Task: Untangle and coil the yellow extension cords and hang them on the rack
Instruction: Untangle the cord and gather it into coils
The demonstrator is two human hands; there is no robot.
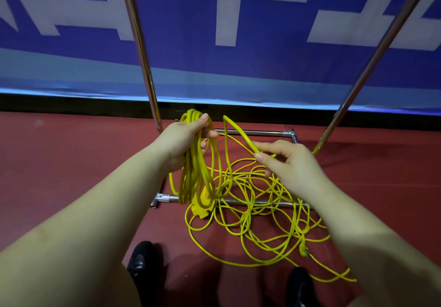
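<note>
Yellow extension cord, partly coiled. A bundle of finished loops (193,163) hangs from the left hand (186,139), whose fingers are wrapped round the top of the bundle; the loops droop to a yellow socket block (202,202) near the floor. From the bundle one strand (238,131) arches over to the right hand (288,163), where thumb and fingers pinch it just short of the knuckles. The uncoiled remainder lies as a loose tangle (260,208) on the red floor (71,163), crossing itself many times and draped over the lower rails of the chrome rack (250,132); a plug end (304,250) rests at the tangle's right edge. Two black shoes (139,259) stand at the near edge, beside the outermost loops.

Risks, as judged from this layout: drawing the next length upward may tighten a crossing in the tangle into a knot, since several strands overlap where the cord rises. Cord lying across the rack's rails could snag there and tug the frame. The heavy socket block may swing and pull loops out of the left hand's grip. Loops near the shoes could be stepped on, halting the feed.
</note>
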